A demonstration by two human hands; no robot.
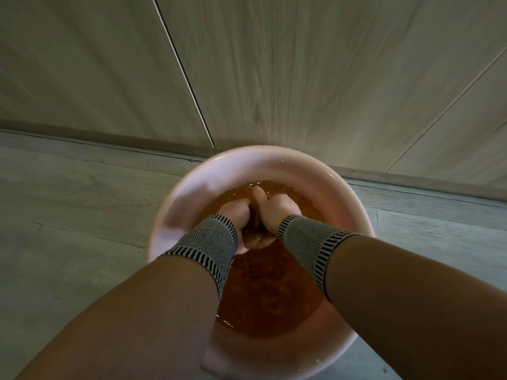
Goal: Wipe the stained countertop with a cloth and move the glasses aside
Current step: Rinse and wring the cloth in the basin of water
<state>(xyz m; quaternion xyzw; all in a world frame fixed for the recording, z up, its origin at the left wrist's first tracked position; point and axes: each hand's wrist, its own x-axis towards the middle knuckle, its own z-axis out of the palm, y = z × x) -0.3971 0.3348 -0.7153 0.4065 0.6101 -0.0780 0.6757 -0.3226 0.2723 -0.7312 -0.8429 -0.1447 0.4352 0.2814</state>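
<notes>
Right now the person is kneeling or leaning over one pale pink basin (192, 185) that is sitting on a grey wood-look floor (68, 215), close against a light panelled wall (301, 64). One basin, two hands, one cloth: that is the full count, and no glasses or stained surface are showing anywhere in view.

The basin is holding reddish-brown water (269, 297), and both hands are working in its far half. The left hand (236, 215) and the right hand (277, 209) are pressing together, knuckles nearly touching, and each grip is curling round the same brownish wad of cloth (258, 239), which is bulging out just below the two palms, towards the person. The cloth's long axis is hard to tell, since it is bunched and partly under water. Neither hand is nearer; it is lying squarely between them, above the water's middle.

A striped grey wrist sleeve (208, 242) is covering each forearm, two in all.

By my judgement the cloth is being rinsed or wrung, so the wiping and the moving of the glasses cannot be judged from here. The next lift needs to go straight up and towards the person, to keep drips inside the rim.
</notes>
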